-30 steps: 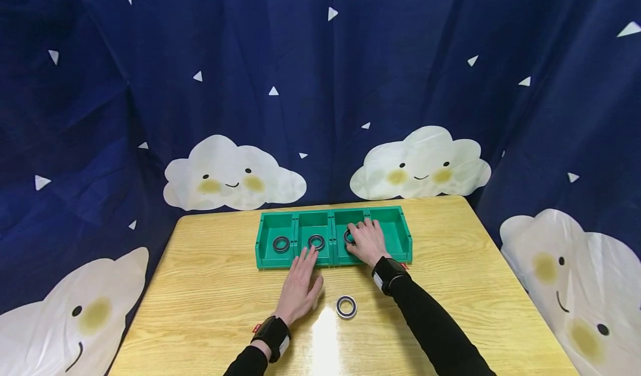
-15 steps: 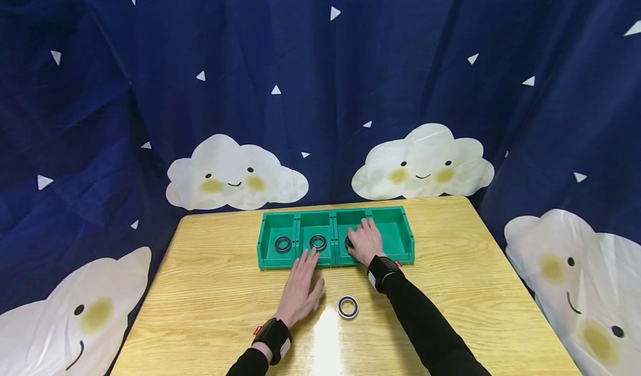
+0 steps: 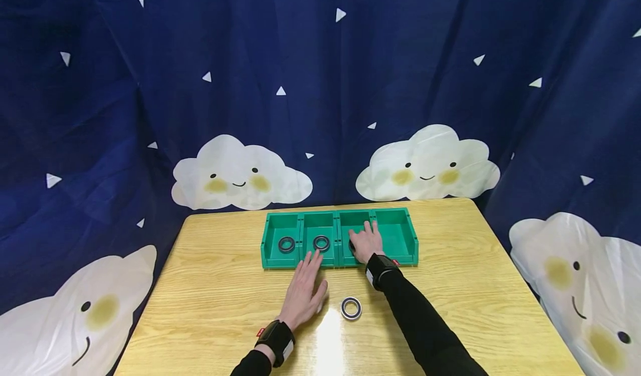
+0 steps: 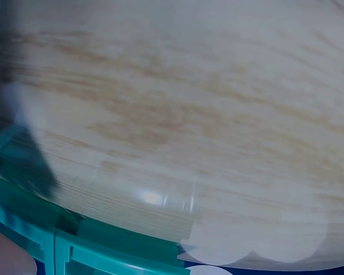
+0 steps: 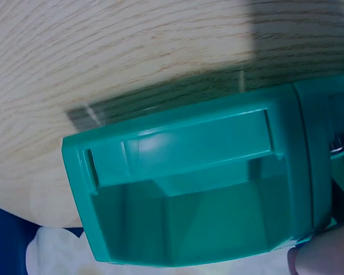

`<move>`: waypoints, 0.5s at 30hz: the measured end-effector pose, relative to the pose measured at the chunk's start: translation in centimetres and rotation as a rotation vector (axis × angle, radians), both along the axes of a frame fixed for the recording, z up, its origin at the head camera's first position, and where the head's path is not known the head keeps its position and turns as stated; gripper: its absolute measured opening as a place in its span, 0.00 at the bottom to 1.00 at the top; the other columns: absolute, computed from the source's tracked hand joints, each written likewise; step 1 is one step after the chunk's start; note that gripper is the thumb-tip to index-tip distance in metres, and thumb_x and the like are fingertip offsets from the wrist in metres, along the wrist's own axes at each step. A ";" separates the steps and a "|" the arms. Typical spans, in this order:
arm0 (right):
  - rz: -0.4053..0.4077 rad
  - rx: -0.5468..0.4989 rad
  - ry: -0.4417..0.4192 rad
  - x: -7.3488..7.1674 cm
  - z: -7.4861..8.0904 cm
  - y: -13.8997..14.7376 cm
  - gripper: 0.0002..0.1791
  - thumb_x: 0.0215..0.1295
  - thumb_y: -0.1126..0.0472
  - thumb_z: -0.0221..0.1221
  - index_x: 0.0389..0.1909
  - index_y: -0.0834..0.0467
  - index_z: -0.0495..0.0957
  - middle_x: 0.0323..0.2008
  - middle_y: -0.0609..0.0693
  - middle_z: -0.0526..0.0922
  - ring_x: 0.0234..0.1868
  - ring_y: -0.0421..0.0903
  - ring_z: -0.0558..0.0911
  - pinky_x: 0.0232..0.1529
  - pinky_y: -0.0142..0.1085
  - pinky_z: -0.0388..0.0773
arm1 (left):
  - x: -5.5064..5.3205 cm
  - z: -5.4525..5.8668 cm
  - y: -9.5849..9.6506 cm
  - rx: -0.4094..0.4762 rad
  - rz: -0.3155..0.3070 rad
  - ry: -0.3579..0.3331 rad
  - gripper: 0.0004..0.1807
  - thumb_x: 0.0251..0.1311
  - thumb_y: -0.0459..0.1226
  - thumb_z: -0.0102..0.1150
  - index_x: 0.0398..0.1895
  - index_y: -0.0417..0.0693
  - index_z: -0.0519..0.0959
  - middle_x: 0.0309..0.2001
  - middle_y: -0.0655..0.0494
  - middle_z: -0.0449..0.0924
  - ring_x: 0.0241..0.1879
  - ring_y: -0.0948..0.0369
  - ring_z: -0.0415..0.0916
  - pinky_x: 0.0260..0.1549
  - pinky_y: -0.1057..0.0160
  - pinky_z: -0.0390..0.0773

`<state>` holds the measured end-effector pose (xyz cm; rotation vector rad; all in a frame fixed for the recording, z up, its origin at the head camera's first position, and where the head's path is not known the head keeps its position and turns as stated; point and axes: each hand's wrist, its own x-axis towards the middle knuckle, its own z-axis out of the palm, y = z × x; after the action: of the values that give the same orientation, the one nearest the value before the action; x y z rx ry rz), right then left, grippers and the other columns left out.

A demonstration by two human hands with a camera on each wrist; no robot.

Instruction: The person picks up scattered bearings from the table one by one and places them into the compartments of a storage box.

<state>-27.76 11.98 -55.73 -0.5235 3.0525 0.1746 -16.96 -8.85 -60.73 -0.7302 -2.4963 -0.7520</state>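
Observation:
My right hand (image 3: 367, 243) reaches into the third compartment of the green bin row (image 3: 300, 264). Its thumb and index finger grip a ball bearing (image 3: 352, 246), mostly hidden by the hand; its dark edge (image 5: 343, 148) shows in the right wrist view. Straight-fingered, my left hand (image 3: 301, 295) lies at the front of the second compartment, fingertips by its front rim. Behind those fingertips a second ball bearing (image 3: 321, 243) lies flat. Another bearing (image 3: 286, 245) lies in the leftmost compartment. A silver-rimmed bearing (image 3: 351, 308) rests on the table between the forearms.
The rightmost compartment (image 3: 394, 237) shows a bare floor. Wooden table (image 3: 215, 303) surrounds the bins, with a glare patch near the front. Behind and at both sides hangs a dark blue curtain (image 3: 320, 114) printed with white clouds.
The right hand has closed in on the bearing in the third compartment, which has tilted and is now mostly covered. The left hand stays in place; the view has shifted slightly.

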 end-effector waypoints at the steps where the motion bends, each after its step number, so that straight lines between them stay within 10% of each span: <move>1: -0.003 -0.010 -0.008 0.0 0.0 0.1 0.27 0.58 0.58 0.62 0.60 0.49 0.70 0.38 0.53 0.82 0.63 0.60 0.59 0.65 0.55 0.42 | 0.0 0.0 0.0 -0.001 0.000 0.000 0.34 0.61 0.39 0.51 0.70 0.43 0.55 0.70 0.48 0.53 0.68 0.49 0.47 0.62 0.46 0.52; 15: 0.105 -0.553 0.463 4.5 -0.8 0.5 0.14 0.57 0.60 0.60 0.45 0.57 0.80 0.44 0.55 0.80 0.51 0.59 0.70 0.57 0.55 0.54 | 0.5 -0.6 -0.4 -0.008 0.040 -0.029 0.34 0.61 0.39 0.52 0.70 0.43 0.55 0.70 0.48 0.53 0.68 0.48 0.48 0.63 0.47 0.50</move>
<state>-23.26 12.52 -56.49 -0.7578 3.5123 -0.6585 -16.49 -9.24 -61.35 -0.6741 -2.5338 -0.7444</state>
